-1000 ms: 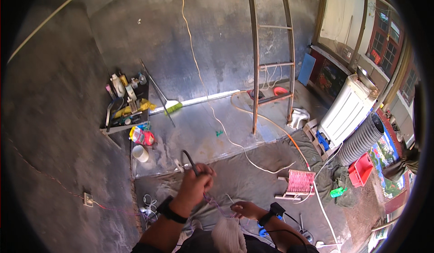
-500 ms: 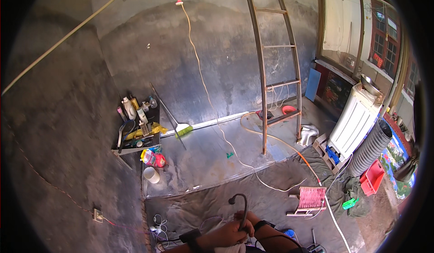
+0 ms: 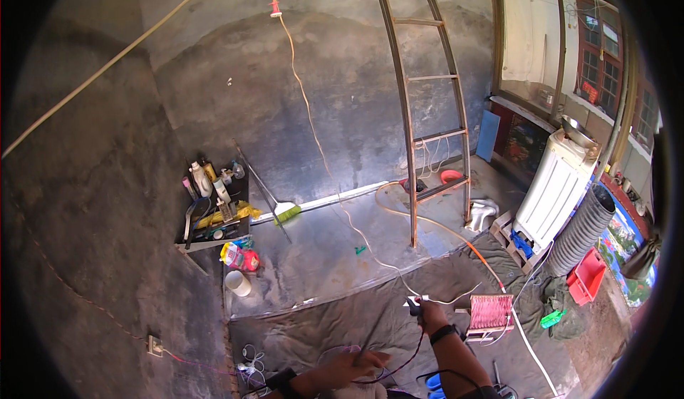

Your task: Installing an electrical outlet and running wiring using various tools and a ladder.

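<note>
My right hand (image 3: 431, 313) is raised at the lower middle, closed on a small black cord end (image 3: 415, 308), with a white piece beside it that is too small to make out. A braided dark cord (image 3: 407, 358) hangs below it toward my left hand (image 3: 356, 365). My left hand is lower and further left, blurred, around a dark length of cable (image 3: 374, 331); whether it grips this tightly is unclear. Behind my right hand a thin white cable (image 3: 449, 301) lies across the grey-green floor sheet (image 3: 306, 338).
A rusty ladder (image 3: 406, 114) leans at the back. A pink folding stool (image 3: 490, 310), red crate (image 3: 586, 278), ribbed duct (image 3: 578, 231) and white appliance (image 3: 548, 192) stand right. Left are a cluttered shelf (image 3: 217, 239), white bucket (image 3: 237, 283) and broom (image 3: 285, 212). An orange hose (image 3: 479, 255) crosses the floor.
My right hand has risen and reached forward with the black cord end. My left hand has moved down from its raised position. The view has shifted up toward the wall.
</note>
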### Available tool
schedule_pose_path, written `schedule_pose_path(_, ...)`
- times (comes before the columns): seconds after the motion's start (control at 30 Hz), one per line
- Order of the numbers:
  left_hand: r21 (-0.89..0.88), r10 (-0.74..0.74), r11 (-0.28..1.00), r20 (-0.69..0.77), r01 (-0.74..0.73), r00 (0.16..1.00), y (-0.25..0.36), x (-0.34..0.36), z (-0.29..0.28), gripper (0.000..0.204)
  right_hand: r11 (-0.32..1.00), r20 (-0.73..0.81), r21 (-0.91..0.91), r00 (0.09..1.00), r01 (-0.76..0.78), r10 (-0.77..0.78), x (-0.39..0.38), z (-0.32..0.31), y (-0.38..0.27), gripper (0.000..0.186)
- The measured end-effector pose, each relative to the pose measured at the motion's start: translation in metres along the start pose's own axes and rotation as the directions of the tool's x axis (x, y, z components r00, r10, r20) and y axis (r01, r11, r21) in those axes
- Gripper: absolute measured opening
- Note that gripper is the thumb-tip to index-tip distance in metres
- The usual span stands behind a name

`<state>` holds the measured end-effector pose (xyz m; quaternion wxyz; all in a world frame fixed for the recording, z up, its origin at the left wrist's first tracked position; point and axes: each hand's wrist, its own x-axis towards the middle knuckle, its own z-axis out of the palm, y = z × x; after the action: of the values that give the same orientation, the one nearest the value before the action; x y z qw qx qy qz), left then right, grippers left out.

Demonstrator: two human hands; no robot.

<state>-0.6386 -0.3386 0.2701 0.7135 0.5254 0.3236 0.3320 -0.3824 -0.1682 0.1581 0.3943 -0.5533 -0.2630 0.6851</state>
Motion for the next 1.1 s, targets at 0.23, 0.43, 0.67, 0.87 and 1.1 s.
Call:
schedule_pose_path(0.23,-0.704,-0.079,0.706,-0.19,-0.08,0.979,0.003,-0.021,-0.016,0.023,0.927,0.011,-0.035,0.927,0.374,-0.374,-0.029,0.029,-0.096,0.03)
schedule_pose_path(0.43,-0.73,-0.135,0.655,-0.367,-0.195,0.92,-0.015,-0.024,-0.029,0.024,0.901,0.253,0.072,0.866,0.427,-0.431,-0.067,0.044,-0.121,0.028)
schedule_pose_path(0.67,-0.768,-0.281,0.624,-0.395,-0.146,0.875,-0.027,-0.001,-0.037,0.038,0.888,0.656,-0.304,0.752,0.344,-0.067,-0.152,0.088,-0.105,0.036)
schedule_pose_path(0.87,-0.817,-0.429,0.544,-0.467,-0.192,0.773,-0.029,0.006,-0.03,0.024,0.758,0.846,-0.439,0.506,0.482,0.167,-0.176,0.095,-0.048,0.039)
schedule_pose_path(1.1,-0.63,-0.193,0.712,-0.598,-0.308,0.778,-0.008,0.002,-0.027,0.027,0.643,0.954,-0.3,0.239,0.704,0.184,-0.18,0.08,-0.01,0.039)
